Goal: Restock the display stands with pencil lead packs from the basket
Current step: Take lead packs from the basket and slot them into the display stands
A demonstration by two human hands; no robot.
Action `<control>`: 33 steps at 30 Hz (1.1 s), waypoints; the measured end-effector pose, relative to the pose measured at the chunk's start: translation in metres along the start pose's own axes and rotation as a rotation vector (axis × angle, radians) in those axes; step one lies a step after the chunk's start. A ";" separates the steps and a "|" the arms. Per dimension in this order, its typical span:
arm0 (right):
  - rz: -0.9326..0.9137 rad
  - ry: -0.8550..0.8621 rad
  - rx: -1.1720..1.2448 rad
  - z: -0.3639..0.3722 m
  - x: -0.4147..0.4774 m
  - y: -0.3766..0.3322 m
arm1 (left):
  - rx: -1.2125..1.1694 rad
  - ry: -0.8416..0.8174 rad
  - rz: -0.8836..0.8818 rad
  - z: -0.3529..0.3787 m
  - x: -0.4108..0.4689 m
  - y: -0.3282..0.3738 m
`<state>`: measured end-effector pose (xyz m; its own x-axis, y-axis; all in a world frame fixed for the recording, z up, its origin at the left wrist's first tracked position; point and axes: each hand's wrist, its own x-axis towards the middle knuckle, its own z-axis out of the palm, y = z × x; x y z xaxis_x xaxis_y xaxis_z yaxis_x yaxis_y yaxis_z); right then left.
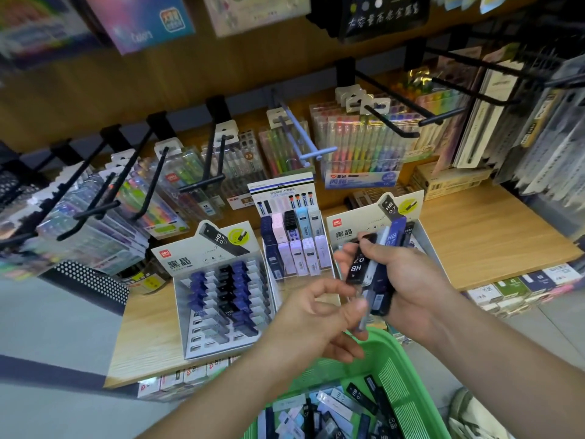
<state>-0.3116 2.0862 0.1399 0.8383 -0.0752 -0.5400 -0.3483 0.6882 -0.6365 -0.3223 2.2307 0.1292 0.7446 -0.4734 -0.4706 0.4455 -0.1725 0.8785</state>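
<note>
The right hand (pixel 408 280) gripped a fan of pencil lead packs (pixel 375 267). The left hand (pixel 316 315) pinched one blurred grey pack (pixel 363 316) at its base, hiding most of the right display stand (pixel 422 231). The green basket (pixel 408 369) below them, holding more packs, was cut off at the frame's edge.

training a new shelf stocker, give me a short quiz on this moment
1. True or false: the right hand holds several lead packs at once.
2. What colour is the basket? A red, B green, C blue.
3. Which hand's fingers pinch the single pale pack at the bundle's lower end?
Key: 1 true; 2 B; 3 the left hand.
</note>
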 end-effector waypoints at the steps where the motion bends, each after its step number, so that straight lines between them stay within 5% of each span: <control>1: 0.000 -0.014 -0.013 0.001 -0.001 0.002 | -0.006 0.031 0.017 0.003 -0.005 0.000; 12: -0.140 0.075 -0.013 -0.007 0.001 -0.017 | 0.211 0.241 0.167 -0.023 -0.025 0.005; 19: 0.001 -0.046 -0.555 -0.015 -0.003 -0.017 | 0.081 0.280 0.248 -0.049 -0.024 0.011; 28: 0.050 -0.207 -0.419 -0.013 -0.003 -0.014 | 0.102 0.296 0.311 -0.049 -0.018 0.007; 33: 0.027 -0.278 -0.316 -0.003 -0.005 -0.005 | 0.070 0.271 0.208 -0.041 -0.022 0.000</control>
<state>-0.3152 2.0808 0.1438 0.8933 0.1668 -0.4174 -0.4469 0.4283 -0.7854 -0.3180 2.2763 0.1363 0.9250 -0.2596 -0.2773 0.2420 -0.1600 0.9570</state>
